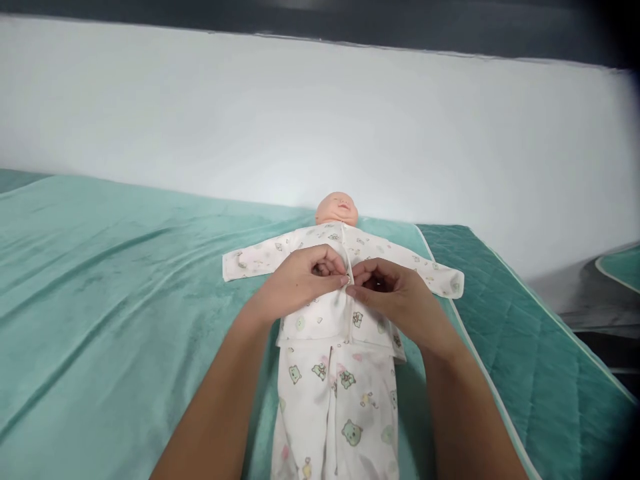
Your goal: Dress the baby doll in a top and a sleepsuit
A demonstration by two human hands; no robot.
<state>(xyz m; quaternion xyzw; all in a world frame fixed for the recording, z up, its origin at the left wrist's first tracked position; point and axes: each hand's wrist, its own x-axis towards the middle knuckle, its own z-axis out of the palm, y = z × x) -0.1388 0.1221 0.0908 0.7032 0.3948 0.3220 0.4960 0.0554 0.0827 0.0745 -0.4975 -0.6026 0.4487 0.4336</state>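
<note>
A baby doll point(336, 208) lies on its back, dressed in a white printed shirt point(320, 323) and matching white trousers point(367, 413). Both sleeves stretch out to the sides. At the middle of the chest my left hand point(310, 277) pinches the front edge of the shirt between thumb and fingers. Facing it, my right hand point(387, 287) pinches the other side of the same front opening. The fingertips of both hands almost meet at a small fastener, which they partly cover. Below my hands the shirt's front edges lie together down to the hem.
A smooth light green blanket point(125, 300) with folds lies under the doll. To the right, a darker quilted green cover point(520, 320) reaches the bed's edge. A white wall point(250, 120) rises behind the doll's head. Another green padded surface point(623, 267) shows at the far right.
</note>
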